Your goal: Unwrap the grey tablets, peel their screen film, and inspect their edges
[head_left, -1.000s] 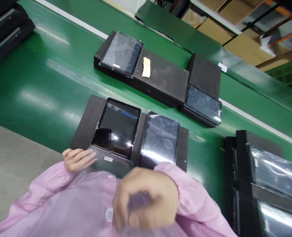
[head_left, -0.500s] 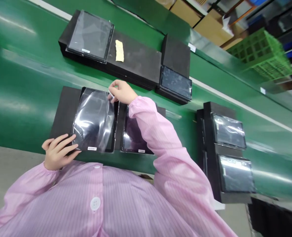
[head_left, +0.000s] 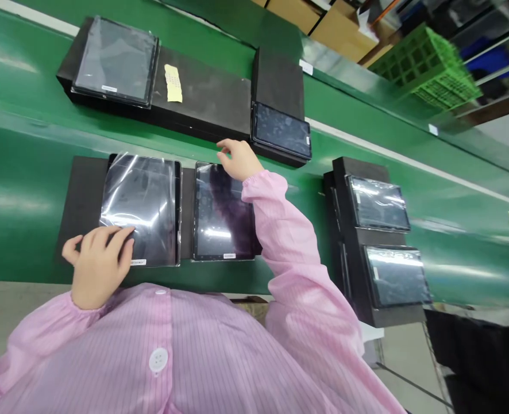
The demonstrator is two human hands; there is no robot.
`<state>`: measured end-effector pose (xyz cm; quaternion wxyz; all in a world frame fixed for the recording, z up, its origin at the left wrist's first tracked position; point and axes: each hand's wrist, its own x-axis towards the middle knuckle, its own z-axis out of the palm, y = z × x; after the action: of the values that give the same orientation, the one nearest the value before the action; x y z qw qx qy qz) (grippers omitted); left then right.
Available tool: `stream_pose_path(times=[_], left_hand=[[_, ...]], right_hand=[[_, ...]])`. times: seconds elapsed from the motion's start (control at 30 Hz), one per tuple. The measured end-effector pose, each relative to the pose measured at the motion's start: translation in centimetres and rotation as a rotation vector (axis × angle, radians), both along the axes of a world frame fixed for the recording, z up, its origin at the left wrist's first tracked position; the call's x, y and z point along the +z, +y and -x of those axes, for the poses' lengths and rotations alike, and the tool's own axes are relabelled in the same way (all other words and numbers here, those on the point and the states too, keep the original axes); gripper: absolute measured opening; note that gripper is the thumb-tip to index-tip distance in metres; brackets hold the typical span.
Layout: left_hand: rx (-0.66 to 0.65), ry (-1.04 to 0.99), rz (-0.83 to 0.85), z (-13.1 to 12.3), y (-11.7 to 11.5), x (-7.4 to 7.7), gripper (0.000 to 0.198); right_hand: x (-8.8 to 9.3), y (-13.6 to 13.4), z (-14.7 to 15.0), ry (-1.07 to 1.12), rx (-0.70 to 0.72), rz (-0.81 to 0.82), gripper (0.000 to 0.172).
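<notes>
One right hand (head_left: pixel 239 160), fingers parted, has released clear plastic film (head_left: pixel 140 198) on flat black tablet (head_left: pixel 177 207), center-left, seemingly laid; left hand (head_left: pixel 98 264), fingers spread, touches it.

Left tablet (head_left: pixel 141 204): rectangular, lying flat and face up, its dark screen under clear film (head_left: pixel 120 187) streaked with white glare; lower left corner hidden from view.
Left label (head_left: pixel 138 263): small, white, at that tablet's lower edge, partly hidden.
Right tablet (head_left: pixel 220 213): flat, face up, glossy dark screen with a purplish tint; right side partly covered.
Right label (head_left: pixel 229 256): small, white, on the lower edge.
Placement: side by side, apart, both on a black board (head_left: pixel 81 207).
</notes>
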<state>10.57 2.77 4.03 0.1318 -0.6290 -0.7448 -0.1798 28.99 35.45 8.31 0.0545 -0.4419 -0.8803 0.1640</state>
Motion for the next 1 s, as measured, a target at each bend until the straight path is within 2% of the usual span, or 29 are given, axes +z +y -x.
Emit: stream_pose_path(times=[0.13, 0.27, 0.43, 0.53, 0.63, 0.77, 0.83, 0.9, 1.0], left_hand=[[-0.149, -0.05, 0.03, -3.9, 3.0, 0.6, 0.024], [-0.289, -0.086, 0.044, -6.6, 5.1, 0.1, 0.026], [-0.434, -0.2, 0.027, -7.6, 5.7, -0.5, 0.047], [-0.617, -0.19, 0.056, -7.8, 5.8, -0.6, 0.05], [-0.739, -0.134, 0.083, -8.2, 6.3, -0.7, 0.042], [-0.772, -0.139, 0.031, -8.4, 6.6, -0.7, 0.025], [-0.802, -0.15, -0.001, -8.4, 6.5, -0.7, 0.017], [-0.828, -0.152, -0.036, -8.2, 6.2, -0.7, 0.013], [-0.838, -0.158, -0.069, -7.9, 5.4, -1.5, 0.014]], right_hand=[[-1.0, 0.7, -3.5, -0.07, -0.004, 0.002, 0.029], [-1.7, 0.1, -4.4, -0.032, 0.092, 0.018, 0.028], [-2.2, 0.4, -6.6, 0.015, 0.06, -0.002, 0.03], [-2.3, 0.6, -8.5, 0.033, -0.001, -0.008, 0.029], [-2.6, 0.5, -9.7, 0.059, -0.034, -0.018, 0.026], [-2.9, 0.6, -10.0, 0.119, -0.054, -0.048, 0.017], [-2.3, 0.1, -9.5, 0.136, -0.067, -0.056, 0.011], [-0.9, -1.5, -8.7, 0.128, -0.107, -0.03, 0.009], [2.0, -7.0, -6.6, 0.134, -0.144, 0.095, 0.015]])
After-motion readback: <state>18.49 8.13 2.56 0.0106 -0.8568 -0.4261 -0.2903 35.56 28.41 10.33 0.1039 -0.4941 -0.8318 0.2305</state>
